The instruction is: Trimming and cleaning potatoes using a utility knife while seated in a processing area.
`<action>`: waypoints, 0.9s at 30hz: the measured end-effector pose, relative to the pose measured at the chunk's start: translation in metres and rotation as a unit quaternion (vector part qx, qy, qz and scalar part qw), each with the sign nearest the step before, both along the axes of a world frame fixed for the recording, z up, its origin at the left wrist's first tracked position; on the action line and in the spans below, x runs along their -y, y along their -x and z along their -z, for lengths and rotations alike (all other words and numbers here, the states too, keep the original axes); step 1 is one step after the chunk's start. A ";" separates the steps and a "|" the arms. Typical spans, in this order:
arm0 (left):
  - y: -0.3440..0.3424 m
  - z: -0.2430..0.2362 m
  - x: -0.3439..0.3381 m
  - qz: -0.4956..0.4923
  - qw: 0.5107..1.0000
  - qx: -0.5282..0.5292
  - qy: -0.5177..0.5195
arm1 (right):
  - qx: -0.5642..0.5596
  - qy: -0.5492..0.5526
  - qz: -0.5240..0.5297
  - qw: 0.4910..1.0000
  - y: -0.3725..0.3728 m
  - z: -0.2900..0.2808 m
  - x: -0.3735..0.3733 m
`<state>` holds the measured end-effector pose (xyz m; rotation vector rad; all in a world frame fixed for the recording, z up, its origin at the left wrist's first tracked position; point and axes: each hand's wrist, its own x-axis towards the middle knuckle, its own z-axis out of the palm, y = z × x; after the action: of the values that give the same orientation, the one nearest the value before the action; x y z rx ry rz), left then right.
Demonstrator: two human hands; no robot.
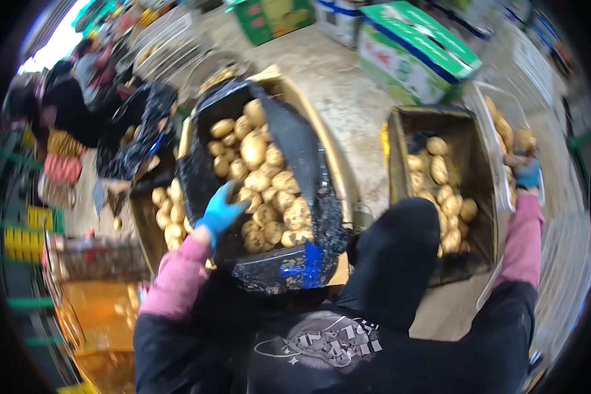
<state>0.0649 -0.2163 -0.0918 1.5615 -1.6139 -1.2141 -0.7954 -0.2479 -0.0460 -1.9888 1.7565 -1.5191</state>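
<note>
My left hand (223, 213), in a blue glove, is open, fingers spread over potatoes (266, 190) in the centre cardboard box (335, 171), lined with torn black plastic. My right hand (526, 174), also gloved, is closed on a potato (525, 141) at the edge of a clear plastic crate (481, 90) holding more potatoes. Between that crate and the centre box is a dark, dirty container (407, 117) with potatoes. Left of the centre box, another dark container (144, 223) holds potatoes, partly hidden by the plastic.
Co-workers (75, 98) sit at upper left near black bags (144, 111). Green and white cartons (414, 49) stand at the back on the concrete floor (328, 79). An orange crate (95, 315) is at lower left, stacked clear crates (568, 262) at right. My dark-clad knee (400, 249) is between the containers.
</note>
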 end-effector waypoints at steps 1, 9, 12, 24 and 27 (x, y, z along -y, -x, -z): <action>-0.004 0.002 0.007 -0.066 0.997 -0.004 -0.039 | 0.010 -0.003 -0.041 0.999 -0.039 -0.005 0.042; 0.167 -0.011 0.098 -0.171 0.974 -0.141 0.034 | 0.699 -0.291 -0.296 0.582 -0.495 -0.138 0.004; 0.231 -0.058 0.051 -0.070 0.944 -0.006 0.322 | 0.533 -0.176 -0.272 0.781 -0.521 -0.122 -0.005; 0.051 0.032 0.152 -0.018 0.904 0.275 0.326 | 0.437 -0.298 -0.115 0.841 -0.515 -0.113 0.025; 0.074 0.037 0.173 0.126 0.909 0.303 0.258 | 0.429 -0.347 -0.149 0.820 -0.515 -0.115 0.024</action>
<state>-0.0088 -0.3893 -0.1284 1.4689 -2.3503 -0.3308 -0.2804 -0.2718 0.0690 -0.9145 1.2337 -1.1241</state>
